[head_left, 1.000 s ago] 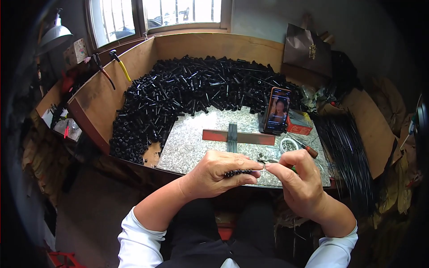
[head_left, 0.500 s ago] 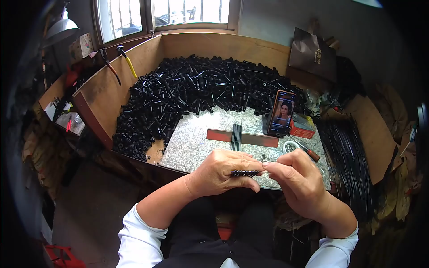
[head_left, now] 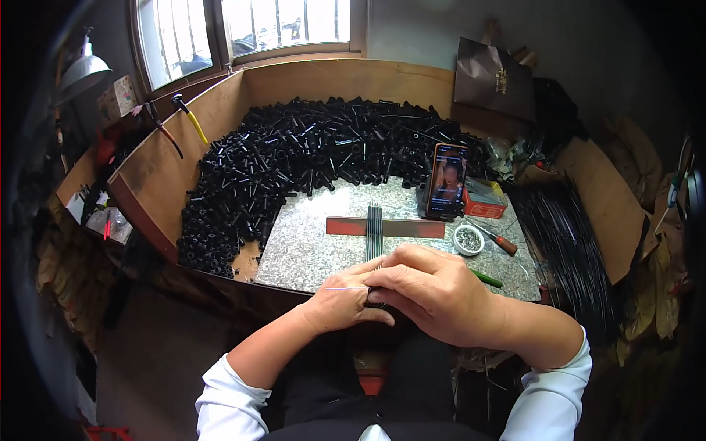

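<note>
Behind the speckled grey granite slab (head_left: 316, 242) on the counter, a dark grey paper bag (head_left: 494, 79) with a small gold label leans on the wall; a flat red box (head_left: 485, 200) lies at the slab's right rear. A heap of matte black plastic tubes (head_left: 294, 165) rings the slab. At its near edge, the left hand (head_left: 342, 301) pinches a small black ribbed part (head_left: 376, 303), and the right hand (head_left: 434, 290), curled closed, now covers it, where earlier they worked side by side.
</note>
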`<state>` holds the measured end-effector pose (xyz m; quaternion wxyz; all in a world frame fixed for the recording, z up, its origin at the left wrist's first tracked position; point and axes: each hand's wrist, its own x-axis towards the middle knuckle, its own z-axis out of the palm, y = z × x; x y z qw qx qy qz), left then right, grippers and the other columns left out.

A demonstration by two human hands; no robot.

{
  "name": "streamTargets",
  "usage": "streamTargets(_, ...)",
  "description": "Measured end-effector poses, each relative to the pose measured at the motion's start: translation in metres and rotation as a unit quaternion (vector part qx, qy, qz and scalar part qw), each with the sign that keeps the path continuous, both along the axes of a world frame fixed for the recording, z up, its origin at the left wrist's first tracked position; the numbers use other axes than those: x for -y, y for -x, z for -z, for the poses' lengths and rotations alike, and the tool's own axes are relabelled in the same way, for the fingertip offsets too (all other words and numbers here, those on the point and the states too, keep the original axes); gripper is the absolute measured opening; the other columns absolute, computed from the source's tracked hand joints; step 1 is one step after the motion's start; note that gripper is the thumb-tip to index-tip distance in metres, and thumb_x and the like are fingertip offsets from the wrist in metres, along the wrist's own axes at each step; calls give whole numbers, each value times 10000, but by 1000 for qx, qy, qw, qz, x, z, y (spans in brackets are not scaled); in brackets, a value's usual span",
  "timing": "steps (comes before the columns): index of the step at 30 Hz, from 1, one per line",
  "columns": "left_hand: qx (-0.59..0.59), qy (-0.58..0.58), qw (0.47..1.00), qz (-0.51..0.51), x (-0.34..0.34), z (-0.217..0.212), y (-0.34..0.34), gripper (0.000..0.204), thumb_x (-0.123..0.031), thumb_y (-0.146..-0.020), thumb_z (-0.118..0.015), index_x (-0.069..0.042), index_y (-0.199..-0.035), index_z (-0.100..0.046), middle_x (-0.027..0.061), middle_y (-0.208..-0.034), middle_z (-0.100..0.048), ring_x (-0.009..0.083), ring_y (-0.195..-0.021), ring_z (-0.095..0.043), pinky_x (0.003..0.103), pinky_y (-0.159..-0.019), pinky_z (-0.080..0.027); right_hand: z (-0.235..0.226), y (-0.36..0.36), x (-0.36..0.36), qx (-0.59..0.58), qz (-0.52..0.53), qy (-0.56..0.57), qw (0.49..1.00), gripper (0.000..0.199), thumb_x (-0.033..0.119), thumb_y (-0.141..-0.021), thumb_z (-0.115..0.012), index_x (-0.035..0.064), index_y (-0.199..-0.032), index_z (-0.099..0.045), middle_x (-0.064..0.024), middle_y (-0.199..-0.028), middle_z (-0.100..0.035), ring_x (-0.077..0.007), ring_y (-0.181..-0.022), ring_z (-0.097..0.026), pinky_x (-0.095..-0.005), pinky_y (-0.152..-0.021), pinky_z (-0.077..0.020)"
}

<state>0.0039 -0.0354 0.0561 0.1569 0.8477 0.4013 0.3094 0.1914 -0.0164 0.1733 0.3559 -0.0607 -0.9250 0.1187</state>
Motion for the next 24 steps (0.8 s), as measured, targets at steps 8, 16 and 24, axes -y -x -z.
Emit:
streamTargets(8, -118, -88, 989, 0, -18, 17, 3, 718, -476, -717, -738, -98, -1273, -486, 154, -1230, -538, 359, -1182, -476, 434, -978, -388, -54, -9, -11, -40, -13, -14, 999, 136, 47, -778, -717, -4, -892, -663, -99, -755, -604, -186, -644, -612, -274, -550, -490)
streamTargets(16, -1, -13, 998, 63, -21, -80, -16, 340, -291, -833, -680, -74, -1082, -600, 150, -872, -646, 336, -792, -623, 381, -710, -487, -175, -44, -19, -43, 103, -241, 964, 178, 36, -851, -624, 24, -1023, -666, -77, -889, -643, -90, -649, -609, -206, -528, -482)
streamTargets(24, 298, 280, 909, -83, -32, -76, 3, 216, -256, -882, -660, -40, -887, -668, 24, -791, -667, 93, -676, -628, 248, -558, -512, -97, -39, -72, -185, 110, -240, 947, 272, 44, -803, -688, -13, -1057, -610, -119, -963, -630, -173, -759, -636, -296, -669, -524)
